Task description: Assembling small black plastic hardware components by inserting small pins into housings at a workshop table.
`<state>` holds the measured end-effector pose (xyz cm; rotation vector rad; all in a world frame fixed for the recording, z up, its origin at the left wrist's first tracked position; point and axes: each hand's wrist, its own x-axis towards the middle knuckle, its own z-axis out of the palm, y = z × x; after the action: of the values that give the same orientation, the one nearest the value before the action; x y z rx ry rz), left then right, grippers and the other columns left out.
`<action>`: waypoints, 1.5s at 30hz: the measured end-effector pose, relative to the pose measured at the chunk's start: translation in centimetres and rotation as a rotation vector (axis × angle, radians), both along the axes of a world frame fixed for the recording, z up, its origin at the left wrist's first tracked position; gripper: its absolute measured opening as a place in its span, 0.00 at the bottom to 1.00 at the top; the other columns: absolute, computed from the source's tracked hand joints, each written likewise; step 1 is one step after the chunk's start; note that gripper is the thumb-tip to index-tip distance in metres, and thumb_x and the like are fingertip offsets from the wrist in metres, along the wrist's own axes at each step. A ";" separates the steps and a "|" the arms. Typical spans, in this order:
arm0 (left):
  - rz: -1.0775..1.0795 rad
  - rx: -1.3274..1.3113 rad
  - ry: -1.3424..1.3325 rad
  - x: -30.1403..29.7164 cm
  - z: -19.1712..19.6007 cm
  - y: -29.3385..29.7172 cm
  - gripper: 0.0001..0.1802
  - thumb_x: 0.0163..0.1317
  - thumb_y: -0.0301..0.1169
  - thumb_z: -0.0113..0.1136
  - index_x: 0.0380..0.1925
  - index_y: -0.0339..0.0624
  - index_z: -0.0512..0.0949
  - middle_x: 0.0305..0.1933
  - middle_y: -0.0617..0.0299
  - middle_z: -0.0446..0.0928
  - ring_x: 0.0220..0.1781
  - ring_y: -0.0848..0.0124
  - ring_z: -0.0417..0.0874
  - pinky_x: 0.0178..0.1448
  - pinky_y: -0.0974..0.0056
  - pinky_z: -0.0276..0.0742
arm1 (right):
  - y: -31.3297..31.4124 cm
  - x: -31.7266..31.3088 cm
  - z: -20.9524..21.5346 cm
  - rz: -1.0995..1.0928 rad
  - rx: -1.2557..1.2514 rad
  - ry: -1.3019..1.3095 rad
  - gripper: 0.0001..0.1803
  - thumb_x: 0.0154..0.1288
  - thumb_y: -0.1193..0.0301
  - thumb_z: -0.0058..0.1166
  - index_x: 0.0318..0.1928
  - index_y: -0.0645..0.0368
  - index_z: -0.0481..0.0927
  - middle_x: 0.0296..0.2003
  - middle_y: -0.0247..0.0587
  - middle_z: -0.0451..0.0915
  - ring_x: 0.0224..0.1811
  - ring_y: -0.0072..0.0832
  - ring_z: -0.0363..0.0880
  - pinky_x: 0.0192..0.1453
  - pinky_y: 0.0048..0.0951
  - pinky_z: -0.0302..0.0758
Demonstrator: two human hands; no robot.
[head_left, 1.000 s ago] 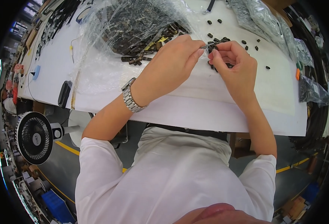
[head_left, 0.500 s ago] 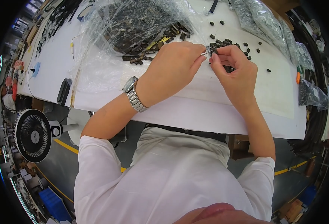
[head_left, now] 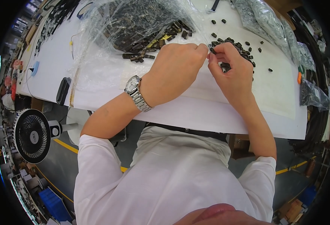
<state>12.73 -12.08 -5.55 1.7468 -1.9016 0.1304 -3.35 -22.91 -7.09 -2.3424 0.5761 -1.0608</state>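
Observation:
Over the white worktop, my left hand point(head_left: 178, 73), with a metal watch point(head_left: 133, 84) on its wrist, is closed on a thin silvery metal tool, mostly hidden by the fingers now. Its fingertips meet those of my right hand point(head_left: 233, 71). Between right thumb and forefinger I pinch a small black piece point(head_left: 212, 50). Right behind and beneath that hand is a pile of similar small black pieces point(head_left: 239, 45), with several scattered around it. To the left of the pile, dark rectangular pieces point(head_left: 138, 57) spill from a large clear plastic bag point(head_left: 129, 26).
Clear plastic packages point(head_left: 260, 20) lie along the far right of the table point(head_left: 210, 108). An orange-handled tool point(head_left: 299, 77) rests near the right edge. At the left edge are a black oblong case point(head_left: 63, 91) and, beside the table, a fan point(head_left: 32, 136).
Both hands have drawn closer together at the fingertips, and the right hand has shifted slightly left. The silvery tool that showed between them is now mostly covered.

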 end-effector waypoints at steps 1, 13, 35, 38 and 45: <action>0.003 -0.020 -0.002 -0.1 -0.2 -0.1 0.06 0.70 0.26 0.62 0.45 0.37 0.81 0.29 0.51 0.84 0.30 0.52 0.86 0.34 0.52 0.79 | 0.0 0.0 0.0 0.011 0.029 0.008 0.08 0.66 0.76 0.66 0.42 0.61 0.80 0.32 0.44 0.89 0.36 0.32 0.93 0.38 0.30 0.86; 0.008 -0.047 -0.082 -0.1 0.6 0.3 0.03 0.67 0.24 0.61 0.38 0.38 0.80 0.26 0.54 0.82 0.26 0.54 0.84 0.31 0.54 0.77 | 0.4 0.3 0.4 0.077 0.251 -0.109 0.11 0.68 0.76 0.68 0.46 0.64 0.80 0.39 0.45 0.90 0.43 0.32 0.93 0.48 0.30 0.87; 0.061 -0.078 -0.169 -0.1 0.1 0.4 0.05 0.64 0.23 0.60 0.39 0.41 0.81 0.29 0.59 0.81 0.28 0.57 0.85 0.31 0.55 0.77 | 0.4 -0.2 0.2 0.054 0.154 -0.011 0.17 0.73 0.77 0.65 0.59 0.65 0.81 0.42 0.51 0.91 0.44 0.35 0.95 0.46 0.31 0.88; 0.021 -0.111 -0.162 0.0 0.0 0.3 0.04 0.64 0.23 0.60 0.38 0.41 0.80 0.29 0.58 0.81 0.27 0.57 0.85 0.31 0.55 0.77 | 0.3 -0.2 -0.2 0.073 0.127 -0.001 0.18 0.72 0.77 0.65 0.60 0.65 0.81 0.42 0.52 0.91 0.44 0.37 0.94 0.46 0.32 0.88; 0.031 -0.062 -0.188 -0.2 0.2 0.6 0.05 0.62 0.23 0.61 0.39 0.41 0.80 0.29 0.58 0.81 0.28 0.57 0.85 0.30 0.55 0.76 | 0.3 -0.2 -0.3 0.046 0.045 0.003 0.20 0.71 0.78 0.65 0.61 0.63 0.80 0.42 0.53 0.91 0.43 0.42 0.94 0.46 0.35 0.87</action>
<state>12.56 -11.47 -5.36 1.7756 -1.9793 0.3733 -3.54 -22.61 -7.38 -2.3081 0.5392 -1.0135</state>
